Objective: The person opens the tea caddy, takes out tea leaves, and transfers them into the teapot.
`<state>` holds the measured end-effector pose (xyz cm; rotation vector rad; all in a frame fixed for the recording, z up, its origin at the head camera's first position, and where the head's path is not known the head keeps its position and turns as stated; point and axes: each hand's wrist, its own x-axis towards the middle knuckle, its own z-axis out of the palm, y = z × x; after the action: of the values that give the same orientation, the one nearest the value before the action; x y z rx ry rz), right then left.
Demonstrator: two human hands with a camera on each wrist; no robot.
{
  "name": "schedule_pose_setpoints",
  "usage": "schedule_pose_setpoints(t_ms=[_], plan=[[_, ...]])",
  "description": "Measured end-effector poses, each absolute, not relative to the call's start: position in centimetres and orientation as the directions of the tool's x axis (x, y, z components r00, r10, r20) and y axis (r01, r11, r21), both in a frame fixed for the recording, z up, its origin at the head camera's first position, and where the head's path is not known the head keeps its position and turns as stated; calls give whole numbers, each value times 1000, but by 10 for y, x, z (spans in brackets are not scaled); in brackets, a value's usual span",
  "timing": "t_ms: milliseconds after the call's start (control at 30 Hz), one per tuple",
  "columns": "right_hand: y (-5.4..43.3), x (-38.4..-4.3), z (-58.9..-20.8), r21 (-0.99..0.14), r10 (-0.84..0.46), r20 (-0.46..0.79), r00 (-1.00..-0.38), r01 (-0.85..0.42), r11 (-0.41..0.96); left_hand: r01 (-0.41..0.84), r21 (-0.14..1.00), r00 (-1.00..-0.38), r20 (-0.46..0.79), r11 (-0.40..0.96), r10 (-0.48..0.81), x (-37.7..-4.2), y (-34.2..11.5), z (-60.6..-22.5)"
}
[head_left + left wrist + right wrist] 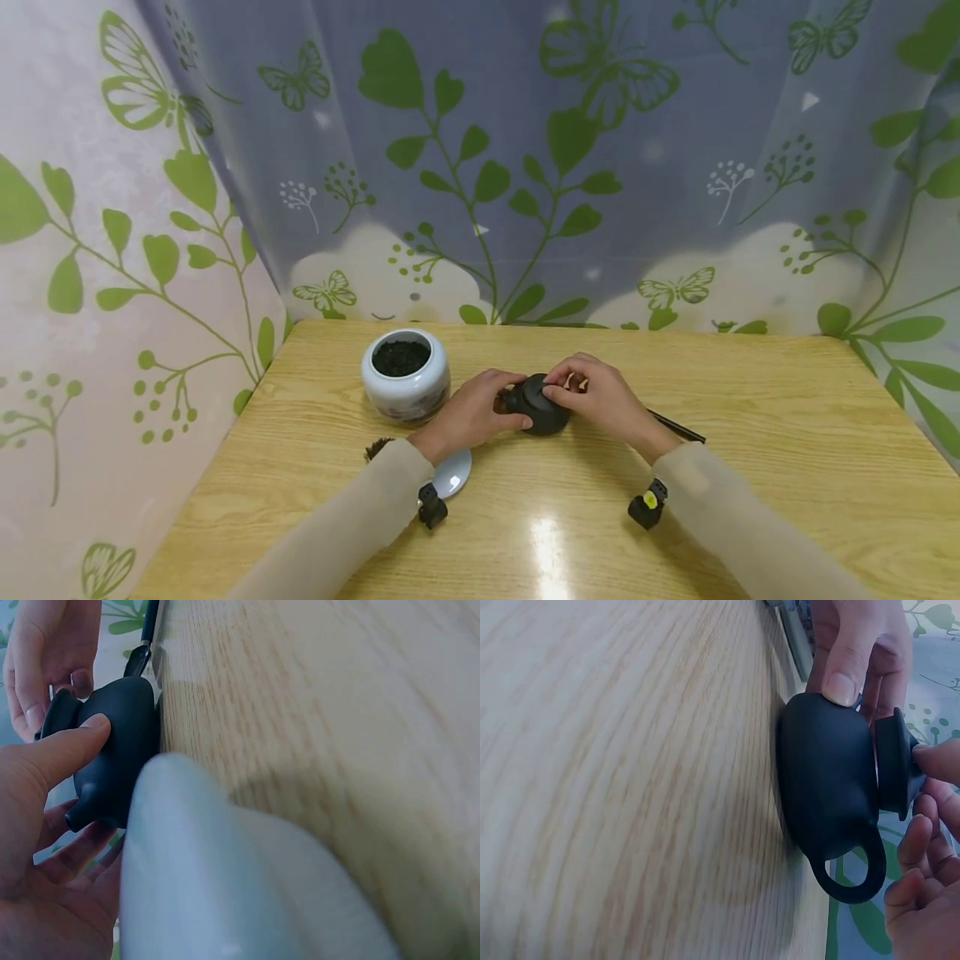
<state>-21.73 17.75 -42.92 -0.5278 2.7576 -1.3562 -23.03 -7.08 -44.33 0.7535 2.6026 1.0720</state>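
A small black teapot (547,419) stands on the wooden table. My left hand (480,406) holds its body at the spout side, the thumb pressing on the wall in the left wrist view. With thumb and fingers, my right hand (600,397) pinches the knob of the black teapot lid (891,766). In the right wrist view the lid sits tilted at the mouth, with a gap showing along part of its rim. The looped handle (879,871) points toward the right hand. The inside of the pot is hidden.
Left of the teapot is a white jar (408,398) filled with dark dry leaves (401,358). A pale shallow lid or dish (453,475) and a brown bristly thing (378,448) lie partly under my left arm. A thin black stick (681,427) lies behind my right wrist.
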Motion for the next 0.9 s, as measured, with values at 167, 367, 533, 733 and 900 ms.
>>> schedule_pose_setpoints(t_ms=[167, 367, 533, 733, 900], plan=[[174, -219, -430, -767, -328, 148, -933, -318, 557, 371, 715, -844, -7, 593, 537, -230, -71, -443], [170, -221, -431, -754, -334, 155, -930, -330, 568, 385, 710, -841, 5, 590, 542, -231, -71, -444], [169, -223, -433, -736, -338, 147, -929, -331, 590, 385, 705, -841, 3, 595, 541, -231, -72, -446], [170, -222, -434, -723, -348, 129, -928, -328, 608, 372, 708, -844, -12, 600, 536, -230, -71, -445], [170, -224, -433, -721, -350, 116, -929, -321, 614, 371, 710, -845, -9, 599, 534, -230, -71, -444]])
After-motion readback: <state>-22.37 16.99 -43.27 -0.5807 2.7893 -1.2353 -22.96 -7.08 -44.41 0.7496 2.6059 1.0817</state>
